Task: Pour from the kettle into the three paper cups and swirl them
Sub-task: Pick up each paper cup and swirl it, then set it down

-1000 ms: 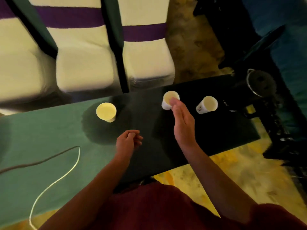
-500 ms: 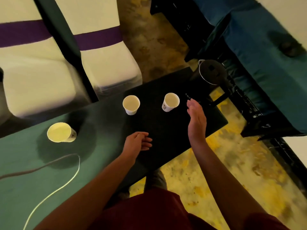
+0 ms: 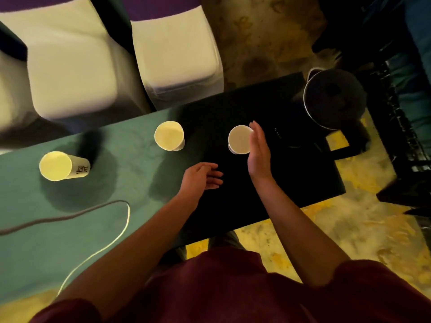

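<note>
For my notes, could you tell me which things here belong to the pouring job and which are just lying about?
Job:
kettle
left cup
middle cup
right cup, beside the open right hand

Lying about:
cable
covered chairs

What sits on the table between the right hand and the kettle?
Nothing stands there. In the head view the stretch between the right hand and the kettle is bare dark table, with only a faint small marking on it.
</note>
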`<state>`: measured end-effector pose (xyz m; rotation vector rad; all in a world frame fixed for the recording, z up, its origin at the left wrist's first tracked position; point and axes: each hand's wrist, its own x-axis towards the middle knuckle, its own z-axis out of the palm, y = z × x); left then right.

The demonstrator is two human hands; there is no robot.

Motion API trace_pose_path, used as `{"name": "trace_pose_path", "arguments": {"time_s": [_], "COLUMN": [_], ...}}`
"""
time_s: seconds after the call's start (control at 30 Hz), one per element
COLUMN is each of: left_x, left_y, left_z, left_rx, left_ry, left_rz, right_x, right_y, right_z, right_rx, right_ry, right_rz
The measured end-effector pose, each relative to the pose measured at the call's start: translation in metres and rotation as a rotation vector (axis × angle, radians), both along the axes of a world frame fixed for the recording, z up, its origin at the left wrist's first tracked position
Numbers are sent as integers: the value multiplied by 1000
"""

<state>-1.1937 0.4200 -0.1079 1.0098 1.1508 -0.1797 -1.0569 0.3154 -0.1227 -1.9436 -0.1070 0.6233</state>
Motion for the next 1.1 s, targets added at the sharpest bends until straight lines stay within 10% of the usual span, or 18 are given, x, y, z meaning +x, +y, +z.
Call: {"name": "trace_pose_path", "arguments": {"time_s": [0.57, 1.1], "left_x": [66, 93], "left_y": [-10, -26], "left_z": [16, 90], "left_rx": [-130, -594], "left_ry": [106, -421], "left_rz": [239, 542], "right_x": [24, 6], "right_y": [-3, -4], "right_z": [18, 120], "right_rx": [65, 331], "right_ry": [-64, -100], "right_rz": [110, 114]}}
